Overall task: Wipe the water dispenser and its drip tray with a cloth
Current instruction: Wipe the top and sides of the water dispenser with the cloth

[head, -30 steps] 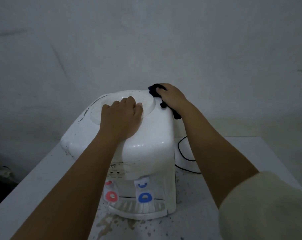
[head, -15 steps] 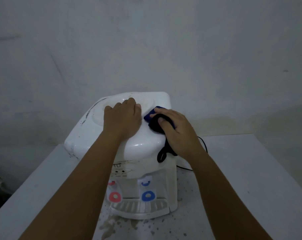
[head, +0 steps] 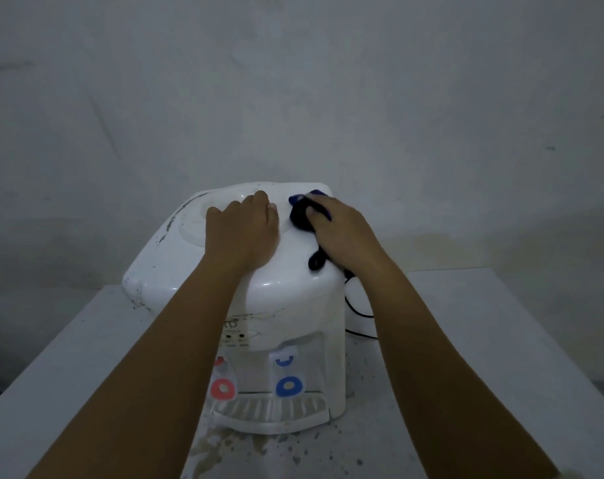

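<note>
A white water dispenser (head: 286,295) stands on a white table, with a red tap (head: 222,388) and a blue tap (head: 288,386) above its slotted drip tray (head: 269,414). My left hand (head: 241,233) rests flat on the dispenser's top, fingertips at the rim of the round bottle well. My right hand (head: 345,233) grips a bunched dark blue cloth (head: 298,216) and presses it on the top's right side, near the back corner. A loose end of the cloth trails under my wrist.
A black power cable (head: 354,305) loops on the table (head: 466,340) to the right of the dispenser. Dirty splashes mark the table in front of the drip tray (head: 224,447). A bare grey wall (head: 293,98) rises close behind.
My right hand slid the cloth from the back right corner toward me along the top's right side, then back away again. My left hand stayed in place.
</note>
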